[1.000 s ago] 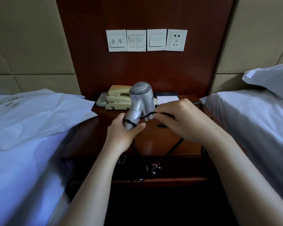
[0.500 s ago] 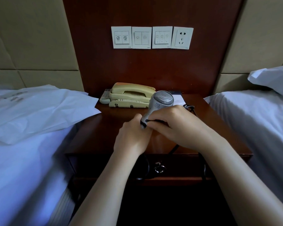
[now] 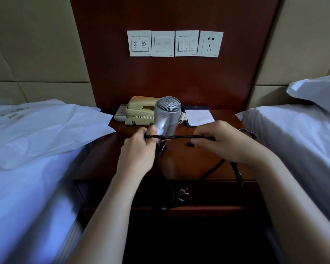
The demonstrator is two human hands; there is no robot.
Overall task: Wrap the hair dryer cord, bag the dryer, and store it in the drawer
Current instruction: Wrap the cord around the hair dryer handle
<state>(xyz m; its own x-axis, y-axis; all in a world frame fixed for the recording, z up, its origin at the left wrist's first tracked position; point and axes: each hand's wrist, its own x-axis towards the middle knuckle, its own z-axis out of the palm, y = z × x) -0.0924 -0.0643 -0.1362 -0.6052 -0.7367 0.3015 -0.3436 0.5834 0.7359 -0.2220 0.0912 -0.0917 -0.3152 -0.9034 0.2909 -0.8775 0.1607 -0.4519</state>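
Padded beige wall panels flank a dark red wood panel at the top centre, which carries four white plates in a row: three switch plates and one socket. Two beds with smooth white sheets fill the sides, one at left and one at right. On the left bed lies a crinkled white bag; a pillow sits at the right edge.

Between the beds stands a glossy wood nightstand, its drawer at the front (shut, with one metal ring pull). At the back of its top sit a cream phone, a remote just left of it, and a notepad in a dark folder.

One silver plastic dryer, its round grille toward the camera, is held upright above the middle of the nightstand. The left hand is closed around its handle, pinching the black cord there. The right hand is curled around the same cord, which runs taut and level between the hands. The rest of the cord loops down over the drawer front.
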